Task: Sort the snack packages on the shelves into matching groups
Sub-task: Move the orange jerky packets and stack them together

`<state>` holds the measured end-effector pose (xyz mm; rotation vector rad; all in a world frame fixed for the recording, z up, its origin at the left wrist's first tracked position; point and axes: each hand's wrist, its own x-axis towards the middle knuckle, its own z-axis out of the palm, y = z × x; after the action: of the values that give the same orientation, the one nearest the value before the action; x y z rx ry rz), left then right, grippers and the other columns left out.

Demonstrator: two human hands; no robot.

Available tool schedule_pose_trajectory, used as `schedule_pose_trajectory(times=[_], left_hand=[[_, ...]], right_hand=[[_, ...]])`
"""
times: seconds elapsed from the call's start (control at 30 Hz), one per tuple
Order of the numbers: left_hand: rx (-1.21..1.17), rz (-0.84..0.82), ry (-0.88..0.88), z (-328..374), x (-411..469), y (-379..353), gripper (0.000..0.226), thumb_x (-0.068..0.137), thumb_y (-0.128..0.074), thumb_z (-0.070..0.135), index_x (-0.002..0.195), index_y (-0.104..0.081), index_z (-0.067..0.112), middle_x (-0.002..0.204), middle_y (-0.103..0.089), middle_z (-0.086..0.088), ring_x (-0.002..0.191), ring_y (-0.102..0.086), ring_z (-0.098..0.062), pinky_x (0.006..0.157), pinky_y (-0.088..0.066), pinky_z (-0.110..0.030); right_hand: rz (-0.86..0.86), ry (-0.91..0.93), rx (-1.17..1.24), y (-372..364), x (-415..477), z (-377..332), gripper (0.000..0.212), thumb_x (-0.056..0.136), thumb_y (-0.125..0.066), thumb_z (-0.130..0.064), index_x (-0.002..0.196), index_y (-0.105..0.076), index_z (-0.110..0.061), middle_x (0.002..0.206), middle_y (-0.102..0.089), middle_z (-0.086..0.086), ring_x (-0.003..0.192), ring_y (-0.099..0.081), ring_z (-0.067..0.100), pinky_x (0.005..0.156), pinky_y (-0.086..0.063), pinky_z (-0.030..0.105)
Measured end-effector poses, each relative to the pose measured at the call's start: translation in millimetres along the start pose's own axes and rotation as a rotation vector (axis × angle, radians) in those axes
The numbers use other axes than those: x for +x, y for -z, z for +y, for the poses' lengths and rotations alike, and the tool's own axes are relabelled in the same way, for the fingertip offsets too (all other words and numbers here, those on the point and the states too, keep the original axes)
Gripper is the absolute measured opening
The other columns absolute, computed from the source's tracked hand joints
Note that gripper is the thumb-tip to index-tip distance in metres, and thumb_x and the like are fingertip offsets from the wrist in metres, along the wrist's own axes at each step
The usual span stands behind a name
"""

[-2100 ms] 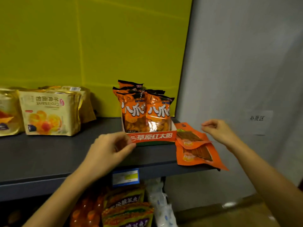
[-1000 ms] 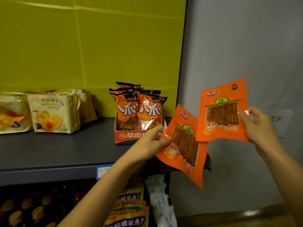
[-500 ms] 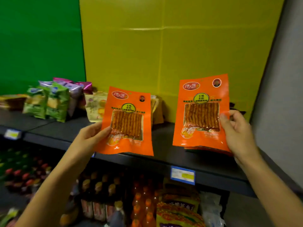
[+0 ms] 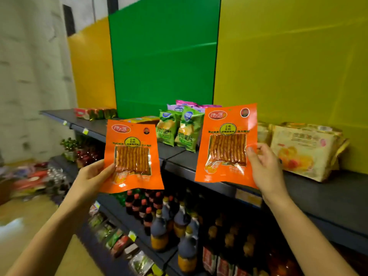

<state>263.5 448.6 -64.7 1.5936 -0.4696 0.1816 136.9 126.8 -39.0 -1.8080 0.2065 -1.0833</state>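
Leftmost, at the far end of the upper shelf [image 4: 93, 125], lies a row of red and green packets [image 4: 95, 113]. Nearer, the left hand [image 4: 93, 177] holds up one orange snack packet [image 4: 132, 156], upright and facing the camera. The grip is a closed pinch on the packet's lower left edge, thumb on the front, the other fingers hidden behind; nearly the whole packet stands above and to the right of the hand. Behind and between the two raised packets, green bags [image 4: 180, 130] stand on the shelf, with purple and pink bags [image 4: 188, 105] just behind them. Below, the lower shelf carries dark bottles [image 4: 159, 220]. To the right, the right hand [image 4: 264, 170] holds a second orange snack packet [image 4: 226, 144], likewise upright. Its thumb presses the front of the right edge and the fingers curl behind, a closed pinch; the packet extends up and to the left of the hand, in front of the shelf edge. Farthest right, cream croissant packs [image 4: 304, 152] rest on the upper shelf, against the yellow wall [image 4: 288, 56].
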Motion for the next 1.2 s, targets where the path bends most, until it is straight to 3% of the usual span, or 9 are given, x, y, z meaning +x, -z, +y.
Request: schedule_pose_trajectory(times=[0.1, 0.2, 0.37, 0.47, 0.57, 0.7, 0.87, 1.03, 1.2], left_hand=[[0.03, 0.052, 0.016, -13.6, 19.0, 56.6, 0.019, 0.092, -0.049, 0.014, 0.091, -0.065, 0.024, 0.074, -0.075, 0.011, 0.062, -0.067, 0.001, 0.056, -0.052, -0.01], [0.069, 0.103, 0.023, -22.1, 38.0, 102.9, 0.019, 0.092, -0.05, 0.012, 0.092, -0.064, 0.024, 0.076, -0.075, 0.013, 0.062, -0.067, 0.001, 0.058, -0.053, -0.01], [0.094, 0.188, 0.035, -37.6, 68.7, 157.9, 0.017, 0.092, -0.049, 0.013, 0.099, -0.06, 0.023, 0.089, -0.068, 0.002, 0.076, -0.064, -0.016, 0.058, -0.053, -0.01], [0.114, 0.23, 0.044, -55.0, 92.3, 180.7, 0.017, 0.093, -0.048, 0.013, 0.096, -0.062, 0.023, 0.088, -0.067, 0.001, 0.077, -0.062, -0.019, 0.06, -0.054, -0.013], [0.132, 0.258, 0.059, -73.4, 122.0, 198.0, 0.019, 0.093, -0.048, 0.015, 0.087, -0.061, 0.028, 0.089, -0.067, -0.002, 0.075, -0.063, -0.019, 0.065, -0.053, -0.024], [0.146, 0.266, 0.044, -100.2, 177.1, 222.0, 0.019, 0.093, -0.049, 0.014, 0.087, -0.062, 0.026, 0.085, -0.068, -0.001, 0.059, -0.066, -0.005, 0.055, -0.054, -0.014], [0.137, 0.278, 0.033, -127.8, 280.3, 243.4, 0.014, 0.094, -0.048, 0.012, 0.099, -0.061, 0.015, 0.081, -0.066, 0.001, 0.052, -0.063, 0.002, 0.052, -0.051, -0.011], [0.165, 0.251, 0.048, -156.4, 383.1, 261.1, 0.026, 0.093, -0.051, 0.014, 0.113, -0.06, 0.001, 0.093, -0.067, -0.011, 0.071, -0.062, -0.014, 0.06, -0.053, -0.02], [0.178, 0.209, 0.031, -178.8, 455.3, 266.4, 0.015, 0.092, -0.052, 0.014, 0.101, -0.061, 0.006, 0.097, -0.065, -0.016, 0.068, -0.059, -0.015, 0.062, -0.05, -0.023]], right_hand=[[-0.02, -0.027, 0.066, -76.8, 4.4, -2.1, 0.013, 0.086, -0.048, -0.041, 0.076, -0.056, -0.041, 0.075, -0.064, -0.001, 0.072, -0.059, 0.023, 0.07, -0.05, 0.048], [-0.072, -0.028, 0.081, -144.3, 12.0, -5.8, 0.016, 0.088, -0.047, -0.036, 0.075, -0.056, -0.04, 0.072, -0.065, 0.005, 0.067, -0.057, 0.024, 0.066, -0.051, 0.048], [-0.142, -0.015, 0.074, -237.4, 35.0, -5.1, 0.016, 0.095, -0.047, -0.025, 0.08, -0.052, -0.026, 0.068, -0.06, -0.002, 0.055, -0.057, 0.005, 0.056, -0.046, 0.026], [-0.174, -0.002, 0.05, -286.4, 50.4, 1.0, 0.012, 0.095, -0.047, -0.027, 0.09, -0.054, -0.018, 0.075, -0.06, 0.011, 0.068, -0.055, 0.024, 0.064, -0.046, 0.04], [-0.178, -0.012, 0.034, -333.4, 70.6, 10.8, 0.011, 0.094, -0.046, -0.027, 0.086, -0.052, -0.023, 0.078, -0.064, 0.02, 0.067, -0.056, 0.03, 0.064, -0.048, 0.042], [-0.145, 0.024, -0.047, -396.6, 101.9, 27.8, 0.015, 0.094, -0.045, -0.029, 0.084, -0.054, -0.022, 0.071, -0.059, 0.004, 0.065, -0.051, 0.024, 0.061, -0.039, 0.034], [-0.088, 0.064, -0.219, -471.0, 159.0, 36.2, 0.026, 0.095, -0.042, -0.034, 0.103, -0.058, -0.014, 0.102, -0.069, 0.016, 0.093, -0.061, 0.035, 0.078, -0.048, 0.042], [-0.021, 0.093, -0.323, -528.9, 221.0, 34.9, 0.028, 0.095, -0.041, -0.03, 0.106, -0.056, -0.01, 0.106, -0.067, 0.022, 0.098, -0.059, 0.041, 0.076, -0.045, 0.041], [0.012, 0.063, -0.405, -566.8, 267.7, 34.8, 0.03, 0.095, -0.041, -0.028, 0.11, -0.057, -0.007, 0.113, -0.065, 0.023, 0.106, -0.056, 0.041, 0.081, -0.044, 0.041]])
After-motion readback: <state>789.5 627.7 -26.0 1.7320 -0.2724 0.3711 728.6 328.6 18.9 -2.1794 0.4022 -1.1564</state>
